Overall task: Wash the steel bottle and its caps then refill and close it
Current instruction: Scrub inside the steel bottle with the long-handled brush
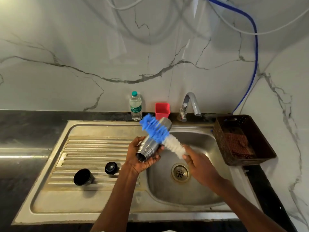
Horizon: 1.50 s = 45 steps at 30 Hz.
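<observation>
While your left hand [142,158] grips the steel bottle [153,141] near its open mouth, tilted over the sink [167,195] edge, your right hand [199,163] holds the bottle brush [160,134] across its outside. Hard strokes could twist the wet bottle free into the basin. Both caps, the cup cap [83,177] and the inner cap [110,168], lie left of the basin on the drainboard, near enough for your forearm to knock.

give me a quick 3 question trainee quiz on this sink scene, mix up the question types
1. True or false: the brush is inside the steel bottle.
2. Where do the two caps lie? A) in the basin B) on the drainboard C) in the basket
3. Fill in: the left hand holds the ____.

Key:
1. False; it lies across the bottle's outside, held by the right hand.
2. B; the large cap and small cap rest on the drainboard.
3. Steel bottle.
</observation>
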Tool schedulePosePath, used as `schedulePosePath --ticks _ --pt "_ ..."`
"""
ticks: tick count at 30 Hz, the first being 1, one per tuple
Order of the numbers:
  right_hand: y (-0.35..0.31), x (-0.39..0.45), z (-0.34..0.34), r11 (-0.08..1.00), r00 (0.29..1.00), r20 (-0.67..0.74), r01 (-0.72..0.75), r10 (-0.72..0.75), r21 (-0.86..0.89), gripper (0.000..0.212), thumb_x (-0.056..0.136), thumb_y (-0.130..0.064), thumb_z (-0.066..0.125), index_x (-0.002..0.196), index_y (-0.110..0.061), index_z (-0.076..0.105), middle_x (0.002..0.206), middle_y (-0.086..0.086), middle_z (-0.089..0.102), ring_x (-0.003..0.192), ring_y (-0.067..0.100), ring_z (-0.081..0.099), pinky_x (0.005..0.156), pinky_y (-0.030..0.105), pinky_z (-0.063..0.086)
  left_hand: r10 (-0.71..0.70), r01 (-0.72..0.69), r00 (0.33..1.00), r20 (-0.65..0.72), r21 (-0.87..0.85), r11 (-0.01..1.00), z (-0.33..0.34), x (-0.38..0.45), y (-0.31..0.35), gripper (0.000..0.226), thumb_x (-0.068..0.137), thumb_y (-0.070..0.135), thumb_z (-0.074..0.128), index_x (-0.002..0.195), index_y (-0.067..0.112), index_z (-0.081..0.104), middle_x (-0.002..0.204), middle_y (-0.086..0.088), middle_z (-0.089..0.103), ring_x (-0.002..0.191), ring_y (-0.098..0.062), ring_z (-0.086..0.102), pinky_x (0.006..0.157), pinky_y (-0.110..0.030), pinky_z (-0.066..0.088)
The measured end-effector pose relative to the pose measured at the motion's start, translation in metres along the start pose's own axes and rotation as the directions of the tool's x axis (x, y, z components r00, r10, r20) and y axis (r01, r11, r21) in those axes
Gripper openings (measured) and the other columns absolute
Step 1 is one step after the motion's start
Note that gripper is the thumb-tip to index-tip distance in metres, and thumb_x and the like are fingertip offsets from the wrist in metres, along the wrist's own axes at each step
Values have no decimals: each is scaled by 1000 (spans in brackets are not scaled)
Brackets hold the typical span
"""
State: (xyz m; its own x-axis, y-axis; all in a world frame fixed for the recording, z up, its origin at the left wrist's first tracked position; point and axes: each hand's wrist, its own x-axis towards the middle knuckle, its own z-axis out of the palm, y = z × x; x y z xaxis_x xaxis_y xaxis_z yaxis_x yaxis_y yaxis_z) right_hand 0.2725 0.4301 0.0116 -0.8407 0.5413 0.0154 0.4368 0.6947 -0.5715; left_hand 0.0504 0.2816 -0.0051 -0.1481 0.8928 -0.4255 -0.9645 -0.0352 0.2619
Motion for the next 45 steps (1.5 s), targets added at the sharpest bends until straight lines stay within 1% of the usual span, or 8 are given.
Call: schedulePosePath --ticks 7,12,20,24,31,36,42,45 --pt "-6 3 0 999 991 -123 50 -51 -12 43 101 -14 57 141 -29 55 116 -8 72 101 19 68 81 31 50 48 -48 999 -5 11 999 4 -4 0 73 54 23 98 117 -6 75 117 -29 70 89 -43 73 66 -41 64" --pt "-12 14 -14 991 979 -152 -136 136 12 71 104 -15 48 159 -49 20 102 3 71 70 11 62 63 32 49 -50 50 999 -5 8 999 5 0 4 71 89 26 51 148 -12 47 138 -37 53 104 -47 68 83 -52 63" --pt "-20 -10 -17 917 923 -67 364 -378 -160 76 96 -20 63 155 -53 29 95 -16 69 75 6 60 69 14 45 102 -98 991 -87 58 994 5 -5 4 51 83 48 66 102 2 79 100 -20 77 75 -36 78 54 -43 64" --pt "-6 12 -15 991 968 -221 98 -117 -95 73 102 -32 58 148 -70 15 91 0 74 73 23 69 64 36 55 -24 24 1000 0 83 996 6 -4 10 63 94 34 64 143 -5 56 124 -33 62 91 -43 75 68 -49 63" --pt "-15 -10 -7 925 926 -155 308 -345 -221 59 99 -41 55 152 -53 35 88 -12 74 69 8 64 63 25 52 75 -72 994 -81 28 997 9 -6 2 51 85 43 76 112 0 73 103 -22 76 79 -37 78 57 -44 65" --pt "-8 17 -16 1000 963 -267 -29 26 -8 54 102 -33 60 152 -44 43 104 0 76 83 21 72 68 23 46 -111 113 991 78 -12 994 13 -6 8 74 104 52 52 141 -12 55 123 -32 59 86 -36 74 70 -37 64" --pt "-16 -10 -19 922 923 -124 338 -364 -189 54 100 -43 54 152 -48 41 70 -19 54 60 6 54 59 22 48 53 -52 998 -39 4 999 14 -11 6 57 81 45 70 118 2 68 106 -23 75 83 -39 78 58 -47 65" --pt "-9 11 -19 976 948 -255 155 -190 -149 51 102 -45 53 152 -46 40 80 -9 71 60 6 60 58 26 50 -107 106 988 107 15 994 13 -12 12 69 86 35 72 138 -8 58 123 -31 65 97 -43 74 75 -50 65"
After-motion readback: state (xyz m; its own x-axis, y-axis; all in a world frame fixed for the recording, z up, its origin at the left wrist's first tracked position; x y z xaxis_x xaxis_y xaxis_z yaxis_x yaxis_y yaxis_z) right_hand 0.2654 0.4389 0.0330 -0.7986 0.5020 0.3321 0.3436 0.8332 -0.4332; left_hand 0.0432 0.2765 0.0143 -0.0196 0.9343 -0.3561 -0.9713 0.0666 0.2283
